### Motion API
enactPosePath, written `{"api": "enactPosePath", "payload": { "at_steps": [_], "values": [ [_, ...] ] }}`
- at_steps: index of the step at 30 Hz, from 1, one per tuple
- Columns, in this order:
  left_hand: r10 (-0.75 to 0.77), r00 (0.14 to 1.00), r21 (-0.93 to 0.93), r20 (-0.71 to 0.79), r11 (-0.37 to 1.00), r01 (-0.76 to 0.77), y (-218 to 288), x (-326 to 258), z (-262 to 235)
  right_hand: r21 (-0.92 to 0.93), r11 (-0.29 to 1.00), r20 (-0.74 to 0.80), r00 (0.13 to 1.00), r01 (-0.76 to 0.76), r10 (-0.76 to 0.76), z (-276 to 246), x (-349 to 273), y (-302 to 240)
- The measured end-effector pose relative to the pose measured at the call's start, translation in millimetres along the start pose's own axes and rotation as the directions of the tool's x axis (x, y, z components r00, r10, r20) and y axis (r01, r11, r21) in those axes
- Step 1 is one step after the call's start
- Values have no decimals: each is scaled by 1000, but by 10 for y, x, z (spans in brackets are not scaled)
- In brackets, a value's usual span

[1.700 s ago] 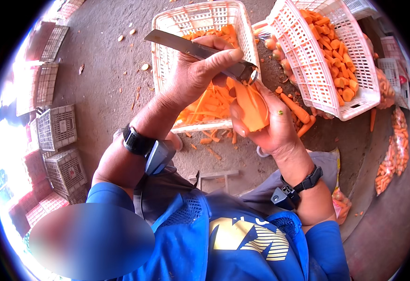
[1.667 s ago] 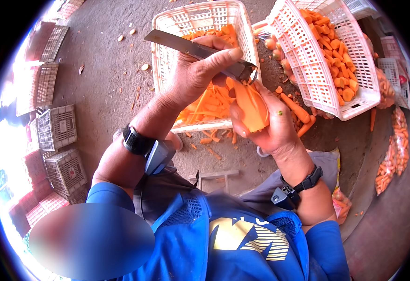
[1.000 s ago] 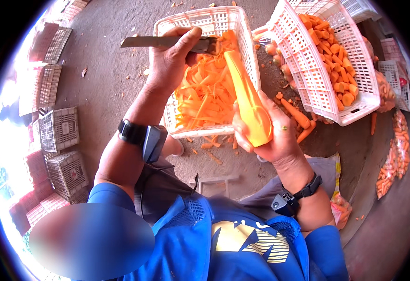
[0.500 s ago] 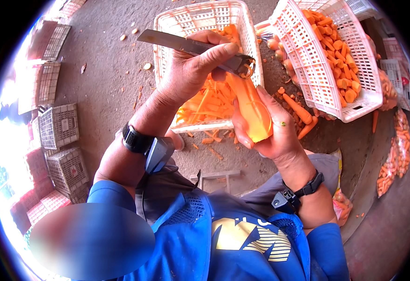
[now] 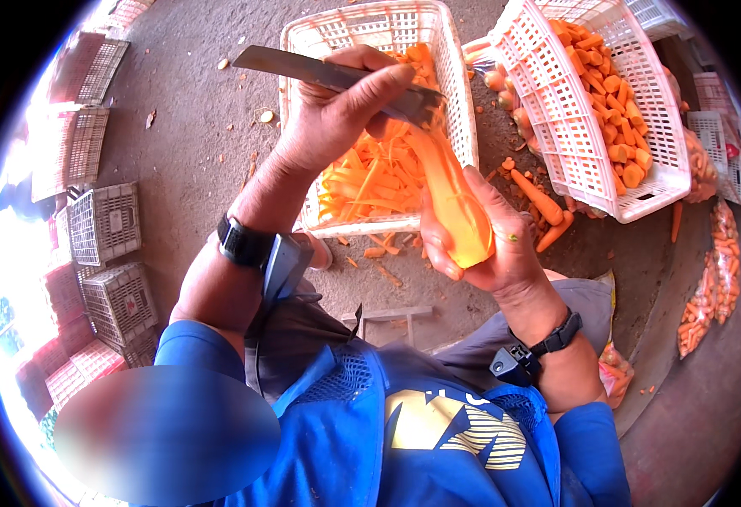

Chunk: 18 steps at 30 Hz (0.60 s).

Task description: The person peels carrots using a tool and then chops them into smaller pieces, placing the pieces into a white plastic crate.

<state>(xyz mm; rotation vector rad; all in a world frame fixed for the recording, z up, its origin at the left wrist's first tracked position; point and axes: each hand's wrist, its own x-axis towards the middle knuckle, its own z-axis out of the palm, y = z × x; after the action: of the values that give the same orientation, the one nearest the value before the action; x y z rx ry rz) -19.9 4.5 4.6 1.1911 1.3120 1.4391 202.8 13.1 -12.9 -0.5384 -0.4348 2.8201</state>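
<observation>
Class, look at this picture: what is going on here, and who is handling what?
A person is peeling a large carrot over a white basket that holds orange peelings. The right hand grips the carrot's thick end, while the left hand holds a long knife against its upper end. A second white basket, tilted at the right, holds cut carrot pieces, with a few whole carrots on the ground beside it.
</observation>
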Motion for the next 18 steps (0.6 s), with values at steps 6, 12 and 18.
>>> {"api": "enactPosePath", "payload": {
  "at_steps": [6, 12, 18],
  "values": [
    [90, 973, 25, -214, 996, -87, -288, 277, -398, -96, 994, -3, 998, 57, -58, 71, -53, -39],
    [53, 982, -95, -183, 993, -72, -134, 220, -218, -90, 991, -159, 981, 102, -115, 60, -1, -21],
    [-33, 999, -151, -25, 988, 29, -31, 25, 97, -105, 991, -167, 981, 85, -102, 97, 29, -15]
  ]
}}
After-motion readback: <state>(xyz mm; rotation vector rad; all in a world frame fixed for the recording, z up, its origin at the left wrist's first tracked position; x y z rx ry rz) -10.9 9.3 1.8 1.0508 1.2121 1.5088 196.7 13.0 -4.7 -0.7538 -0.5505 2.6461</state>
